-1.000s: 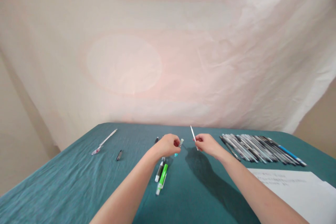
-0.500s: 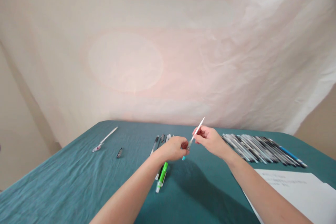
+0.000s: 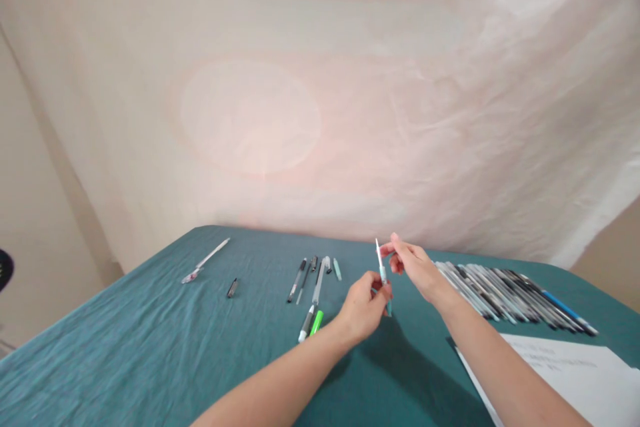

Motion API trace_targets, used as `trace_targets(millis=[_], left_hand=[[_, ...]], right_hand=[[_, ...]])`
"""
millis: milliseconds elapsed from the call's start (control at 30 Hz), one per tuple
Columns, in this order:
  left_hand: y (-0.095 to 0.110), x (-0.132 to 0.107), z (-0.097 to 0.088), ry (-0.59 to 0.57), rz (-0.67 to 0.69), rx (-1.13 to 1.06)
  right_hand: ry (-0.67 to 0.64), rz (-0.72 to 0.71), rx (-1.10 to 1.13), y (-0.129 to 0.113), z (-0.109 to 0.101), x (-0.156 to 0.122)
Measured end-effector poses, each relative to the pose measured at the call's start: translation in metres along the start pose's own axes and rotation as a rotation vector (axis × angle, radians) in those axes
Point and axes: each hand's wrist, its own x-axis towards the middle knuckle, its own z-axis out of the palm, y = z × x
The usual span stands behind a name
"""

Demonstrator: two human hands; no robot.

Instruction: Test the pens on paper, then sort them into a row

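- One slim mint-and-white pen (image 3: 383, 273) stands nearly upright right of centre, above the dark teal cloth (image 3: 150, 347).
- Its lower part is pinched in the left hand (image 3: 367, 302), probably to leave the white end free.
- Loosely parted, the right hand's (image 3: 416, 270) fingers sit beside that end (contact unclear).
- At right, a row of mostly black, grey and clear pens (image 3: 515, 297) lies side by side, seemingly for order.

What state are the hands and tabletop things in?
Slim white and teal pen, held nearly upright.
Left hand, closed on that pen.
Right hand, fingers parted; pen contact unclear.
Bright green pen, lying partly hidden.
Clear, grey and black pens and parts, lying loose.
Long white pen, lying.
Short black part, lying.
Row of mostly grey and black pens, side by side.
White printed paper, partly hidden.
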Motion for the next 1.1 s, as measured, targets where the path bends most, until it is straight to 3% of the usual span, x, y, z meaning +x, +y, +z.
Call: trace_targets(millis=[100,267,433,567,800,1000,1100], left_hand=[[0.002,-0.017,0.018,0.074,0.091,-0.147],[0.008,-0.040,0.024,-0.029,0.174,-0.099],[0.009,-0.044,0.016,-0.041,0.265,0.031],[0.010,-0.044,0.013,-0.015,0.302,0.093],[0.011,-0.048,0.011,-0.074,0.367,0.199],[0.011,-0.046,0.011,-0.070,0.351,0.244],[0.009,-0.044,0.011,-0.047,0.305,0.262]], right_hand=[[-0.014,0.033,0.010,0.022,0.008,0.007],[-0.214,-0.048,-0.315,0.056,0.049,0.019],[-0.170,-0.098,-0.422,0.056,0.086,0.036],[-0.152,-0.071,-0.591,0.057,0.099,0.044],[-0.158,0.010,-0.636,0.057,0.085,0.035],[-0.222,0.124,-0.517,0.055,0.058,0.014],[-0.237,0.165,-0.419,0.051,0.035,-0.006]])
